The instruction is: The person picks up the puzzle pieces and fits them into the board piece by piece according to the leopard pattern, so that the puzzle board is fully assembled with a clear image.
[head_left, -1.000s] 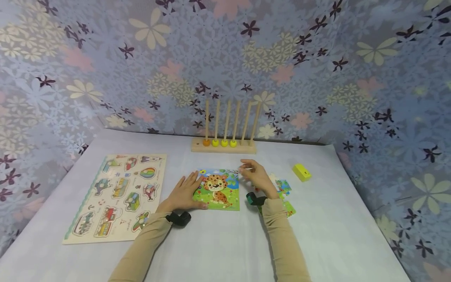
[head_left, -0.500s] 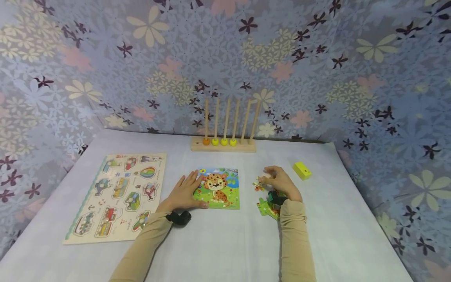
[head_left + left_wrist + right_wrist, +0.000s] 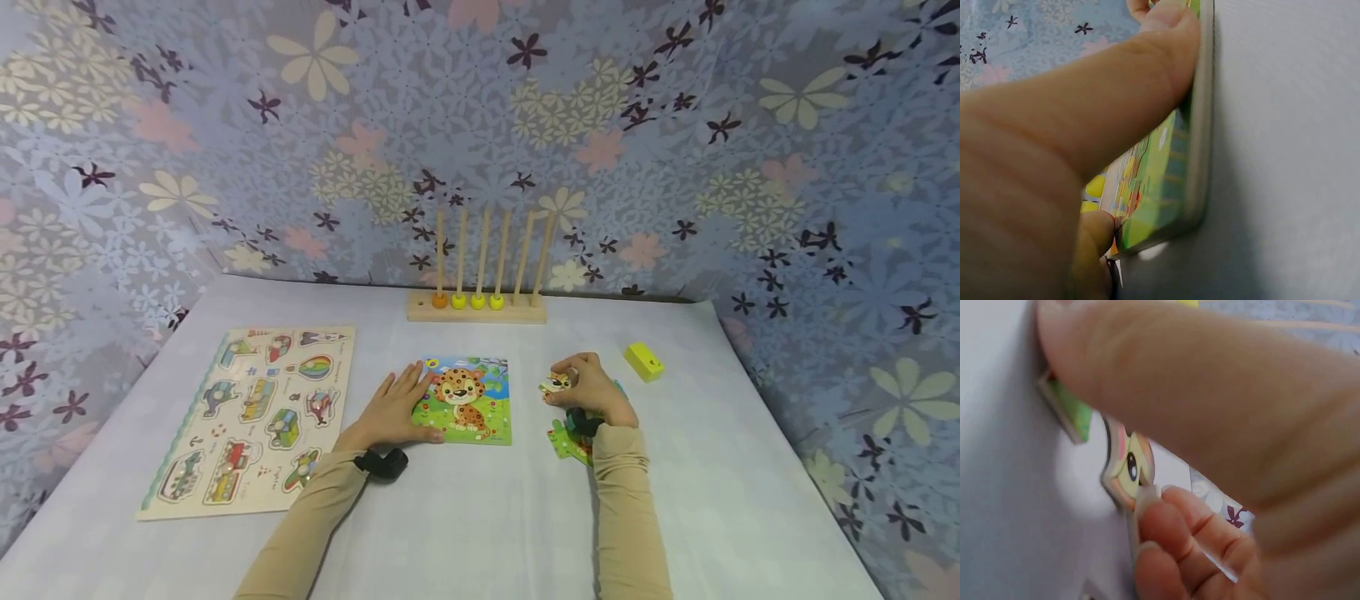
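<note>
My left hand (image 3: 390,408) lies flat with spread fingers over the left side of a square leopard jigsaw puzzle (image 3: 468,410). Up close, the left wrist view has the thumb (image 3: 1147,69) along the near rim of the puzzle (image 3: 1160,181). To the right, my right hand (image 3: 592,392) pinches a small puzzle piece (image 3: 556,382) between thumb and fingers. An eye is printed on that piece (image 3: 1130,464), and fingertips (image 3: 1163,519) are at its edge. Green loose pieces (image 3: 561,440) lie below the right wrist, partly hidden by the wrist camera and hand.
A wooden peg board with vehicle pictures (image 3: 255,417) lies on the left. At the back stands a wooden rack (image 3: 476,310) with upright rods and several beads. A yellow block (image 3: 643,362) sits at the right, and a flowered cloth (image 3: 480,142) hangs behind the table.
My right hand has moved right from beside the leopard puzzle to the loose pieces and taken hold of one. The left hand has stayed in place on the puzzle.
</note>
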`<state>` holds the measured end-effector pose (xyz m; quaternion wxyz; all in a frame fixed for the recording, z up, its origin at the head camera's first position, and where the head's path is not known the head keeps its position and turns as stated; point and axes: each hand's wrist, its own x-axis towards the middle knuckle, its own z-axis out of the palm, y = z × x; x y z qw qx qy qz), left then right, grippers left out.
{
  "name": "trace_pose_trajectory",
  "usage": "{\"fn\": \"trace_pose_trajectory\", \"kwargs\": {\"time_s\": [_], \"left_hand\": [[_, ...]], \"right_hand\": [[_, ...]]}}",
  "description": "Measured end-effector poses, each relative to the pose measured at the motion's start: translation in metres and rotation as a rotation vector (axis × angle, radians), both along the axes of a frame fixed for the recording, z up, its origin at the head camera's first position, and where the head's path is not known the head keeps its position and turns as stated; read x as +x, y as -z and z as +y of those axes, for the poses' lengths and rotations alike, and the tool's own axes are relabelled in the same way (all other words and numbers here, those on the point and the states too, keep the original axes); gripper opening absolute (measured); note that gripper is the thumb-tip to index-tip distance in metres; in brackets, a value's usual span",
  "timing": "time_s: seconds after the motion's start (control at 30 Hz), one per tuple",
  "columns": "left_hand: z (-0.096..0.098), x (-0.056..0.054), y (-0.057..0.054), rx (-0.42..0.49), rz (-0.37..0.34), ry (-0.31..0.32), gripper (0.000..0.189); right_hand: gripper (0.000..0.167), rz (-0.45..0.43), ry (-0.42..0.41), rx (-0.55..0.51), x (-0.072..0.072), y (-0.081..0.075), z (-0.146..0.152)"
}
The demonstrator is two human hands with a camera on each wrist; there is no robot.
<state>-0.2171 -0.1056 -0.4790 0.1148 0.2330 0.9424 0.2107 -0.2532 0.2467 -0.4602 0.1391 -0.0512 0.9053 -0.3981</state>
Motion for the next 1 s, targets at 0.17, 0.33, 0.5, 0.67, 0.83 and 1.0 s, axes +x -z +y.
{"fn": "trace_pose_trajectory", "kwargs": {"time_s": [0.17, 0.33, 0.5, 0.67, 0.83, 1.0], "left_hand": [[-0.001, -0.001, 0.000, 0.002, -0.011, -0.002, 0.106], [-0.001, -0.001, 0.000, 0.001, -0.020, -0.006, 0.107], [-0.001, -0.002, 0.003, -0.002, -0.021, -0.009, 0.107], [0.000, -0.002, 0.004, 0.004, -0.016, -0.006, 0.108], [0.000, -0.002, 0.002, 0.010, -0.021, -0.009, 0.107], [-0.001, -0.002, 0.001, 0.007, -0.017, -0.009, 0.107]], "right_hand": [[0.053, 0.040, 0.008, 0.043, -0.002, 0.000, -0.003], [0.046, 0.101, -0.026, 0.019, -0.003, 0.000, -0.009], [0.038, 0.117, -0.018, -0.018, -0.003, -0.001, -0.020], [0.042, 0.144, 0.056, -0.069, -0.003, -0.002, -0.032], [0.037, 0.111, 0.070, -0.195, -0.004, -0.002, -0.048], [0.032, 0.038, 0.065, -0.296, -0.004, 0.001, -0.076]]}}
